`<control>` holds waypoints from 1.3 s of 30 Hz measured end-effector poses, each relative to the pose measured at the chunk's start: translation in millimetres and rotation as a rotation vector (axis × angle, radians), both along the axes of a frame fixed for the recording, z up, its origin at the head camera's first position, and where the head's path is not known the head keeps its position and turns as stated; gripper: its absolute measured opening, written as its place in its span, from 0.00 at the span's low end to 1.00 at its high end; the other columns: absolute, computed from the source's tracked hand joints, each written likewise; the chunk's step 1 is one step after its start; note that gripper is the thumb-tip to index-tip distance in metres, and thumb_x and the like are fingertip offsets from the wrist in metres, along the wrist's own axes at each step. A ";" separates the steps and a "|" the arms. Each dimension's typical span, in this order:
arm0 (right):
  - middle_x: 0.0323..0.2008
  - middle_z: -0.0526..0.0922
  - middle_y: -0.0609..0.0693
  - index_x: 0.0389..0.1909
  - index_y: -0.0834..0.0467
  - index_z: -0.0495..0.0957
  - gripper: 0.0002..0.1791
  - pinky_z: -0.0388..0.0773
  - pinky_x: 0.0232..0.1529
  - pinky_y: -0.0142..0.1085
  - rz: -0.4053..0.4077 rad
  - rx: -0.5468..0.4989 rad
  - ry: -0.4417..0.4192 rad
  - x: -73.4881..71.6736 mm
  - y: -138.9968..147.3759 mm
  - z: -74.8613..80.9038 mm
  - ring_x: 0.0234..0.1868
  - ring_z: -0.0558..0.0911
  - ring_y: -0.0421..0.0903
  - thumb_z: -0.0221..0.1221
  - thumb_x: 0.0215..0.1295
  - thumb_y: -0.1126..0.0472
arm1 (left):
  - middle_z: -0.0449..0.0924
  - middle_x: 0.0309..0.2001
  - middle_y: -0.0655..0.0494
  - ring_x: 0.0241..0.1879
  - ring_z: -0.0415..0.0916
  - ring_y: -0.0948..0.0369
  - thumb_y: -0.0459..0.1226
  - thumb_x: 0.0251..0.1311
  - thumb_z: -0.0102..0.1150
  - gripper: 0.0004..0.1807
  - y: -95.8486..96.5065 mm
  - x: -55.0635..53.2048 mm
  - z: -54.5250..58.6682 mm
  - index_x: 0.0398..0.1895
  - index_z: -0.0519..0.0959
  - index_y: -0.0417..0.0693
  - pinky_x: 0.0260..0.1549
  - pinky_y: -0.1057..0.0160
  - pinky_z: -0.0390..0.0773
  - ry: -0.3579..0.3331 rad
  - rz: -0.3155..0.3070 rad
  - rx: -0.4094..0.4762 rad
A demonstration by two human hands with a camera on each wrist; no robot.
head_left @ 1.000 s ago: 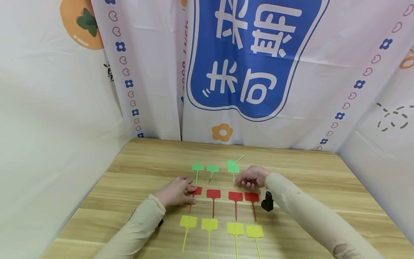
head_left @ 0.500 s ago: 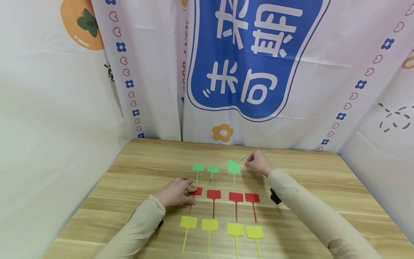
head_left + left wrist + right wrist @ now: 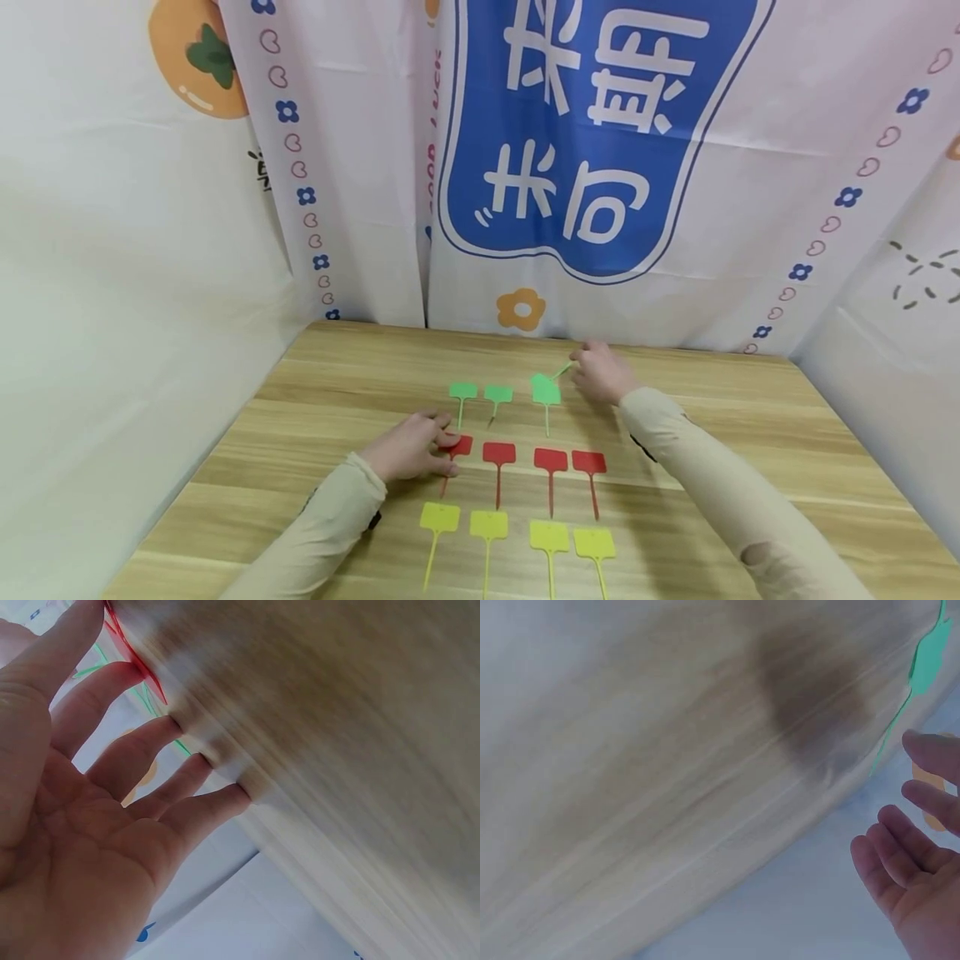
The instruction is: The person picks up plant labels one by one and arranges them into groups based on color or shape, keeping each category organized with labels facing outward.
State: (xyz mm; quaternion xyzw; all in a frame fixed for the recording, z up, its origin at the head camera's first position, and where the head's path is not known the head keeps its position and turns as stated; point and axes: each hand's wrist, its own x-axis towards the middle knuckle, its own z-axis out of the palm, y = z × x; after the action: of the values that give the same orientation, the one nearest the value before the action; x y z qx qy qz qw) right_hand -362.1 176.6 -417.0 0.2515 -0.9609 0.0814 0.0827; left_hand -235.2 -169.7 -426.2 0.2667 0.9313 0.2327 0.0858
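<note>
T-shaped plastic plant labels lie in three rows on the wooden table. My left hand (image 3: 408, 447) rests at the leftmost red plant label (image 3: 459, 446), fingers spread and fingertips on the table. In the left wrist view, its thumb and index finger touch the red label (image 3: 135, 656). My right hand (image 3: 602, 373) is at the far right of the green row, beside the stem of a green plant label (image 3: 561, 369) that overlaps another green plant label (image 3: 547, 393). The right wrist view shows its fingers (image 3: 900, 855) loosely bent and apart, close to the green stem (image 3: 891, 729).
Two more green labels (image 3: 498, 393) lie to the left. Three other red labels (image 3: 551, 460) and a row of yellow labels (image 3: 550, 536) lie nearer the front. Printed cloth (image 3: 375, 208) hangs behind the table (image 3: 360, 367) and along its sides.
My right hand has moved from the lower end of the upright green label's stem, away to the far side, up to the slanted label's stem. My left hand has stayed at the red label.
</note>
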 end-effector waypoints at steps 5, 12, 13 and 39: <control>0.46 0.78 0.62 0.48 0.66 0.83 0.15 0.75 0.50 0.53 0.028 0.074 0.008 -7.2 -3.6 -0.9 0.49 0.76 0.60 0.62 0.60 0.67 | 0.65 0.66 0.35 0.68 0.56 0.36 0.46 0.55 0.72 0.27 -0.3 -0.3 -1.0 0.55 0.81 0.40 0.62 0.41 0.63 0.005 -0.011 0.002; 0.44 0.78 0.62 0.45 0.65 0.83 0.12 0.76 0.48 0.53 0.069 0.169 -0.023 -9.3 -10.5 4.9 0.47 0.76 0.60 0.64 0.60 0.68 | 0.65 0.67 0.35 0.68 0.56 0.37 0.47 0.55 0.72 0.28 -0.5 -1.1 -1.8 0.55 0.81 0.40 0.62 0.42 0.63 0.006 -0.012 -0.008; 0.44 0.78 0.62 0.45 0.65 0.83 0.12 0.77 0.48 0.52 0.070 0.180 -0.032 -9.4 -11.2 4.9 0.47 0.76 0.59 0.64 0.60 0.67 | 0.65 0.67 0.35 0.68 0.56 0.37 0.47 0.56 0.72 0.28 -0.4 -1.1 -1.9 0.55 0.81 0.40 0.62 0.42 0.63 0.005 -0.011 -0.011; 0.36 0.80 0.58 0.30 0.60 0.81 0.10 0.82 0.37 0.51 0.026 0.299 0.059 -9.2 -8.6 -4.5 0.40 0.78 0.56 0.63 0.50 0.77 | 0.66 0.67 0.36 0.68 0.56 0.36 0.47 0.55 0.72 0.28 -0.1 0.8 -1.6 0.55 0.81 0.41 0.62 0.42 0.63 0.015 0.002 -0.023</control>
State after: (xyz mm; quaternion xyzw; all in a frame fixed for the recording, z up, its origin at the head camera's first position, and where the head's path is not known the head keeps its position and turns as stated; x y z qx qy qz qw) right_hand -371.3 168.0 -421.5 0.2756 -0.9561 -0.0690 0.0714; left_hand -234.4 -169.8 -427.8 0.2663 0.9348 0.2202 0.0818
